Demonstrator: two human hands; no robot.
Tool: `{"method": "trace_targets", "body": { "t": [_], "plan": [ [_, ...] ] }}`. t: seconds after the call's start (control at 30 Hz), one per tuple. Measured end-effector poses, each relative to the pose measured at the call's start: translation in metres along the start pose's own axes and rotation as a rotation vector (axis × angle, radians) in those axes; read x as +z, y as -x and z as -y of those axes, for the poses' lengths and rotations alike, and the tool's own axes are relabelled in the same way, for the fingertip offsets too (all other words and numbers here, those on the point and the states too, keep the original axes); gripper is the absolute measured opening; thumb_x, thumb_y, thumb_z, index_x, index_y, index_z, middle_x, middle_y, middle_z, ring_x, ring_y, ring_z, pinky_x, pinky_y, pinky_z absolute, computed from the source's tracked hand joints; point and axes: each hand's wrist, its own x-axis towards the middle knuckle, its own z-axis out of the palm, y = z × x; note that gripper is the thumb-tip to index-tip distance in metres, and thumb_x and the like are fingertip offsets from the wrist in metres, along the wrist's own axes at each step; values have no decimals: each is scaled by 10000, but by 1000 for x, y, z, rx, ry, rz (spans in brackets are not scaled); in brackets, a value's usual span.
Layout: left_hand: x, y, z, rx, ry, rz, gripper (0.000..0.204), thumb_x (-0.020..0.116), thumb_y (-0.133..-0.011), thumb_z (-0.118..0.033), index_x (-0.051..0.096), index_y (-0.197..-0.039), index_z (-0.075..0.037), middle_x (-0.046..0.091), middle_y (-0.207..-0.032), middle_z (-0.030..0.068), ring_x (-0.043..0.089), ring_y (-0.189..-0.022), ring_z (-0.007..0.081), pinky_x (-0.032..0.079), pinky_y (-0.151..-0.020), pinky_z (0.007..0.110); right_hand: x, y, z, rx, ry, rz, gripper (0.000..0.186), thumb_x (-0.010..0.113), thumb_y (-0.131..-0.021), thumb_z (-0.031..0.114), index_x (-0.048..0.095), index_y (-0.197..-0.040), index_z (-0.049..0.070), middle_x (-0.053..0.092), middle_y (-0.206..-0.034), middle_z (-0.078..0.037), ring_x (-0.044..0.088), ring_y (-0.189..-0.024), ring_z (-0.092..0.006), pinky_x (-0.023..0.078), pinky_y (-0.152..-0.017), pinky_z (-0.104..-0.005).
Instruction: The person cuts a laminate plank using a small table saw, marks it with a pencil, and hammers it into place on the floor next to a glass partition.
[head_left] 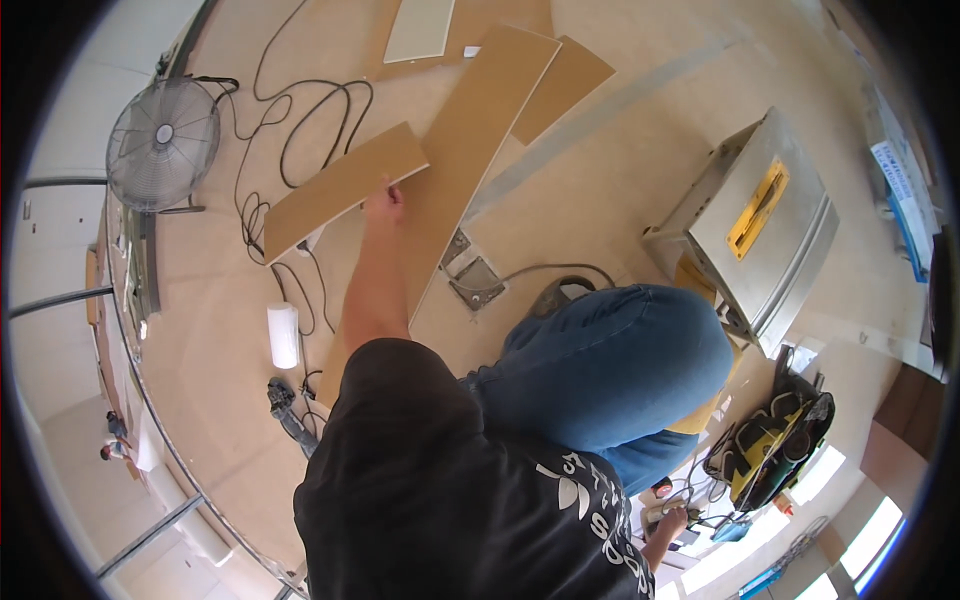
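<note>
My left hand (pixel 387 198) reaches forward, its fingers closed at the near edge of a short tan board (pixel 340 190). This board lies slanted, its right end over a longer tan board (pixel 478 110). My right hand (pixel 673 522) is low at the right, partly hidden by my shirt and leg. Its fingers are curled by a small pale object among cables, which I cannot make out. Close by sits a yellow and black tool bag (pixel 768 450) with tools in it.
A table saw (pixel 765 225) with a yellow insert stands at the right. At the left are a round floor fan (pixel 163 135), loose black cables (pixel 285 110) and a white roll (pixel 283 335). An opened floor box (pixel 472 272) lies beside the long board. More board pieces (pixel 420 28) are at the far side.
</note>
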Motion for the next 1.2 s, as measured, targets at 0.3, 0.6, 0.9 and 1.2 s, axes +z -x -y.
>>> {"method": "trace_targets", "body": {
  "t": [0.3, 0.6, 0.9, 1.2],
  "plan": [
    [9, -42, -18, 436, -1024, 33, 590, 603, -949, -514, 581, -1275, -23, 664, -1207, 151, 645, -1058, 268, 514, -848, 387, -16, -4, 71, -85, -42, -72, 321, 560, -828, 174, 728, -1042, 5, 717, -1053, -205, 673, -984, -383, 520, -901, -437],
    [34, 22, 16, 226, -1906, 334, 802, 496, -922, -669, 654, -1182, 73, 618, -1262, 298, 554, -1238, 434, 414, -1054, 466, -18, -37, 17, -165, 123, -226, 299, 567, -820, 190, 748, -934, -19, 721, -918, -239, 686, -881, -416, 528, -836, -498],
    [47, 95, -13, 762, -1937, 318, 773, 251, -1034, -591, 643, -1203, 53, 632, -1196, 309, 559, -1180, 484, 426, -1033, 504, -66, -70, 70, -178, -314, -369, 295, 613, -836, 147, 693, -1077, -2, 680, -1103, -214, 603, -1072, -402, 443, -990, -465],
    [227, 309, -132, 645, -1544, 681, 677, 422, -1039, -546, 669, -1123, 79, 719, -1006, 152, 657, -917, 256, 493, -877, 378, -256, 34, 311, -374, -1511, -238, 362, 619, -970, 148, 605, -1288, -25, 670, -1144, -103, 651, -1037, -180, 519, -915, -303]
  ]
}}
